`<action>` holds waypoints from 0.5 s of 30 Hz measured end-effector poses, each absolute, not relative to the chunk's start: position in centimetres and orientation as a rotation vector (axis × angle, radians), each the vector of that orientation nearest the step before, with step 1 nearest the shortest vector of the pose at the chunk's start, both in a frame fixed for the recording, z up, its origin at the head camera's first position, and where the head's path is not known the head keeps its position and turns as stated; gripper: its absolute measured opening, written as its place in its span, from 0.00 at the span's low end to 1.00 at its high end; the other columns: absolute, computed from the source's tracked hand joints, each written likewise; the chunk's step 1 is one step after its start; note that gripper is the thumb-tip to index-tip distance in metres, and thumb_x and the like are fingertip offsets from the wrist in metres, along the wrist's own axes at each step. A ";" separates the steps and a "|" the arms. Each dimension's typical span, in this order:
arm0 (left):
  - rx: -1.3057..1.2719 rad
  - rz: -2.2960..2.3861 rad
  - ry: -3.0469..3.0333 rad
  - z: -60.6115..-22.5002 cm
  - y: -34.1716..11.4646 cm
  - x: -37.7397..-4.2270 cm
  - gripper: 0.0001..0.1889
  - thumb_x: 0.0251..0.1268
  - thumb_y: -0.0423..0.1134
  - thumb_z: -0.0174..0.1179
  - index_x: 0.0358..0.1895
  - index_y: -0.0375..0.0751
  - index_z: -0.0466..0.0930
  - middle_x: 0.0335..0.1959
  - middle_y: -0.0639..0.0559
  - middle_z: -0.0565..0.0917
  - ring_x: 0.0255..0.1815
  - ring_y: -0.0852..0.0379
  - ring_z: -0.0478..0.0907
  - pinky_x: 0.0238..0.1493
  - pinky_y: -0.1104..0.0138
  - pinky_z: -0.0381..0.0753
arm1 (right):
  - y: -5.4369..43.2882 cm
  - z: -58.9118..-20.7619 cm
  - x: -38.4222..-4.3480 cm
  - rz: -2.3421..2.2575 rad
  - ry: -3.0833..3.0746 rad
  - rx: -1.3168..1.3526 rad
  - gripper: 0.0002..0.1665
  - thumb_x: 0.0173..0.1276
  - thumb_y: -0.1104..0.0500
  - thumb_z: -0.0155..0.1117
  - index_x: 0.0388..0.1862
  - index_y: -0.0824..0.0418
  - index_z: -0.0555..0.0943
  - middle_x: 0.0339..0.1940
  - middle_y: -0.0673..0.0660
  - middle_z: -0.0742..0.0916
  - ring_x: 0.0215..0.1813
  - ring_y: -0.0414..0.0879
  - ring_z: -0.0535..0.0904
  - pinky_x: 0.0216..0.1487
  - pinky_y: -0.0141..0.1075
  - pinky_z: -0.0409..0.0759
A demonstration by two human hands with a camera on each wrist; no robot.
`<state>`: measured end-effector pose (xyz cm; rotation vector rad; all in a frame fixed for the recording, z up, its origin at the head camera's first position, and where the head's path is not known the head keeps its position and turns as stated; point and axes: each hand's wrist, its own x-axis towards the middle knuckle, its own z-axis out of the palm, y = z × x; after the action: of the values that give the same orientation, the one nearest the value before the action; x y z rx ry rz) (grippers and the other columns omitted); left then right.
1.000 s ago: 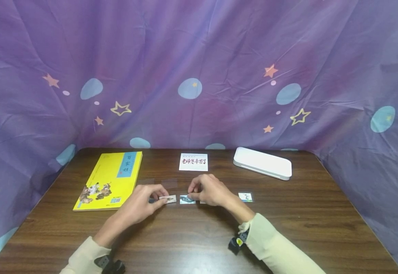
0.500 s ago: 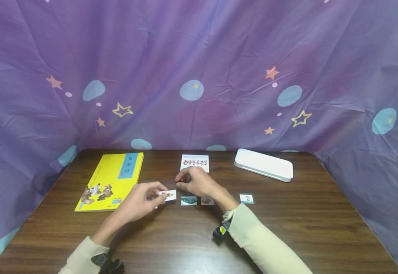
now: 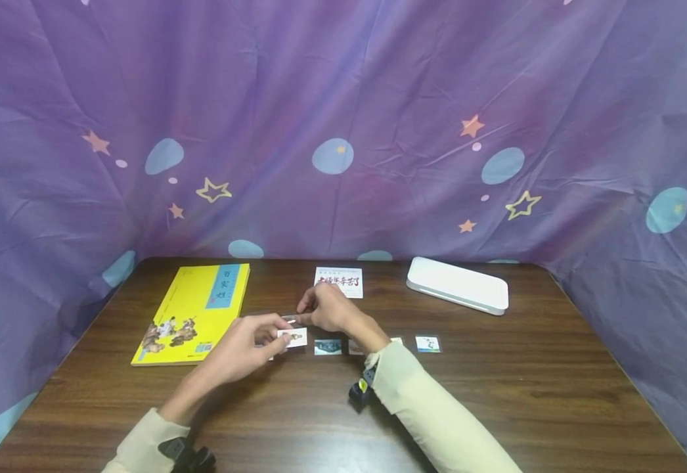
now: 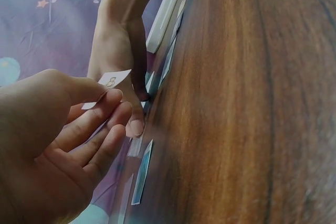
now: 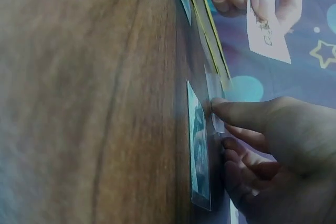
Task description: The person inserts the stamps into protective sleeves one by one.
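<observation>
Between the thumb and fingers of my left hand is a small white picture card, raised off the table and tilted. My right hand reaches over just behind it. Its thumb and curled fingers pinch the edge of a small clear plastic sleeve at the tabletop. A teal picture card lies flat in front of the right hand. Farther right, a brownish card is partly covered by the right wrist. Another card shows near the left hand in the right wrist view.
A yellow book lies at the left of the brown table. At the back stand a white card with red writing and a white rounded device. A small white, blue and green card lies at the right.
My left hand has lifted its picture card off the table. The right hand has left the teal card, moving left and back to the clear sleeve.
</observation>
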<state>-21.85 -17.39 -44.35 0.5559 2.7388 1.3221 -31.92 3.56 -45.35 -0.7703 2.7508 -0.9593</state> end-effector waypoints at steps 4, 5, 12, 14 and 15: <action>0.553 1.325 2.734 -44.3 -17.3 -21.8 0.07 0.74 0.39 0.70 0.50 0.47 0.90 0.36 0.54 0.91 0.36 0.56 0.89 0.34 0.68 0.86 | 3.6 -45.4 -31.7 -0.958 2.741 -0.787 0.03 0.68 0.57 0.80 0.35 0.54 0.92 0.33 0.47 0.93 0.35 0.39 0.82 0.50 0.39 0.84; 0.548 1.325 2.731 -44.3 -17.3 -21.8 0.07 0.74 0.39 0.70 0.50 0.47 0.90 0.36 0.54 0.91 0.36 0.56 0.89 0.34 0.68 0.86 | 3.7 -45.4 -31.7 -0.964 2.741 -0.801 0.03 0.68 0.58 0.80 0.35 0.55 0.92 0.32 0.47 0.93 0.34 0.39 0.82 0.48 0.37 0.83; 0.542 1.321 2.726 -44.4 -17.2 -21.9 0.07 0.74 0.39 0.71 0.50 0.47 0.90 0.35 0.55 0.91 0.37 0.57 0.89 0.36 0.68 0.87 | 4.6 -45.4 -31.5 -1.200 2.607 -0.771 0.03 0.70 0.59 0.78 0.37 0.55 0.91 0.34 0.50 0.92 0.32 0.40 0.84 0.39 0.32 0.83; 0.548 1.316 2.728 -44.4 -17.2 -21.9 0.07 0.74 0.39 0.71 0.50 0.48 0.90 0.35 0.56 0.91 0.36 0.58 0.89 0.36 0.68 0.86 | 5.0 -45.3 -31.3 -1.332 2.513 -0.740 0.03 0.71 0.60 0.77 0.40 0.58 0.90 0.36 0.53 0.93 0.34 0.43 0.87 0.40 0.34 0.87; 0.552 1.314 2.729 -44.5 -17.2 -21.9 0.07 0.74 0.39 0.71 0.50 0.48 0.90 0.35 0.56 0.91 0.36 0.57 0.89 0.36 0.68 0.86 | 5.2 -45.2 -31.3 -1.401 2.455 -0.724 0.05 0.71 0.61 0.76 0.42 0.60 0.90 0.37 0.54 0.93 0.35 0.45 0.88 0.40 0.36 0.88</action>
<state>-21.92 -17.21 -44.46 0.5523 2.7295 1.3143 -31.29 5.21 -45.24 -0.7240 2.4551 -1.4006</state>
